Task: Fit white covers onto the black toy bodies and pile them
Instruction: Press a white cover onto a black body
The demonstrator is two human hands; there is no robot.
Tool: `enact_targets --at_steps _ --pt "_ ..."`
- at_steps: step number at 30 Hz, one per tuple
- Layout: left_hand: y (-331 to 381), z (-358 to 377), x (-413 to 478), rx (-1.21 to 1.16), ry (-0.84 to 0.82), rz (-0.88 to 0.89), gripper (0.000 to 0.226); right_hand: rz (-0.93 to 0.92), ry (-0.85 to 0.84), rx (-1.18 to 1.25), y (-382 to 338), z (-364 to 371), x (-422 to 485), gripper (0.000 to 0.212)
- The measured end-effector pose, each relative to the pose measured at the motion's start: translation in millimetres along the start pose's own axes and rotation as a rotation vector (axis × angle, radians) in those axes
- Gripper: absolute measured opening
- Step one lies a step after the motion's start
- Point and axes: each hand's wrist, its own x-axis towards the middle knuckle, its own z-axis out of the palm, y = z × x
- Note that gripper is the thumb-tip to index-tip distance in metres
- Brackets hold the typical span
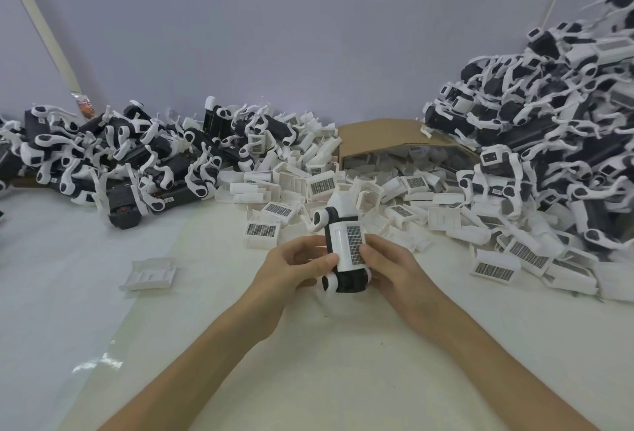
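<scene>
My left hand [291, 269] and right hand [389, 267] are both curled round one black toy body [350, 281], gripping it from either side over the middle of the bench [343, 345]. Both thumbs press on the white cover [343, 242] sitting on it, gridded label up. Just beyond lie heaped loose covers [322, 185].

Flanks of black plastic toy body [348, 285] were hidden under left hand [295, 267] and right hand [387, 267]. Heap of black-and-white toys [566, 142] right of grip was cropped.
</scene>
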Motion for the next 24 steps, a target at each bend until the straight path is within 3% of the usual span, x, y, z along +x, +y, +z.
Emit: enact_targets --at_steps 4,10,18,24 --pt "4.2 6.2 -3.8 0.074 -0.069 0.08 0.04 -0.055 0.05 -0.141 -0.4 -0.6 -1.1 0.046" --pt "-0.3 9.0 -4.7 0.22 0.039 0.199 0.027 -0.149 0.046 -0.289 -0.4 1.5 -4.1 0.039" --pt "-1.1 11.8 -5.8 0.247 0.061 0.26 0.025 -0.159 0.047 -0.248 -1.0 4.3 -3.8 0.037" --pt "-0.1 13.5 -9.3 0.232 0.04 0.273 0.03 -0.193 0.175 -0.205 -7.0 -5.0 -0.2 0.057"
